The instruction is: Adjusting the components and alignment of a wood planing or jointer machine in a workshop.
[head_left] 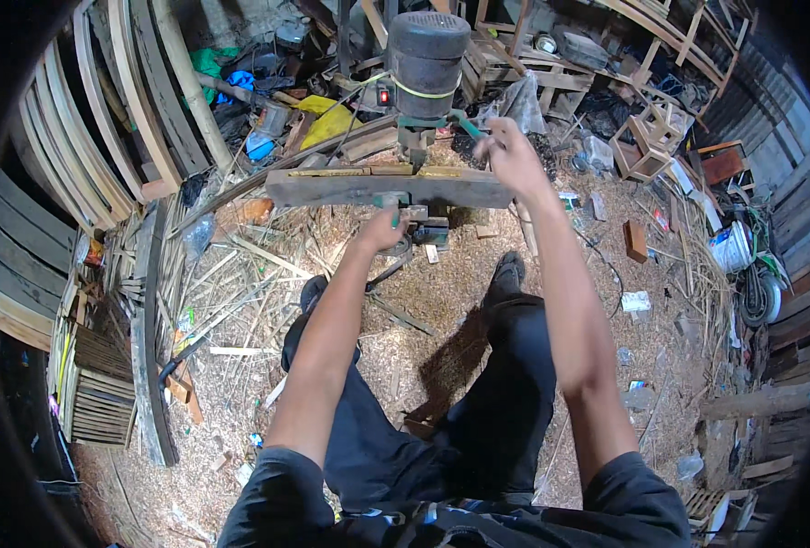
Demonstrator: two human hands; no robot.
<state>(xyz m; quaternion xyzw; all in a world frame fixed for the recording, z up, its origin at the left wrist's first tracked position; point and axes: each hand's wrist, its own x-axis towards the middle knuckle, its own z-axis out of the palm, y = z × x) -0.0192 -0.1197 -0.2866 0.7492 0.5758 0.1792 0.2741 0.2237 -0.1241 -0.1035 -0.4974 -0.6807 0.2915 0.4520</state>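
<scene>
A drilling machine (428, 64) with a dark motor housing stands before me, its cutting head over a long grey wooden plank (323, 190) lying crosswise, with pale cuts along its upper edge. My left hand (382, 228) is closed on a green clamp handle (394, 212) just below the plank's middle. My right hand (513, 155) is raised at the right of the cutting head, fingers curled on the green lever (464, 122) that sticks out from the machine. The plank partly hides the machine's base.
Curved timber pieces (94, 110) lean at the left. A yellow sheet (327, 119) and other clutter lie behind. A small wooden frame (647, 137), a white bucket (729, 247) and a brick-shaped block (635, 240) are at the right. Wood shavings and strips (259, 265) cover the floor around my feet.
</scene>
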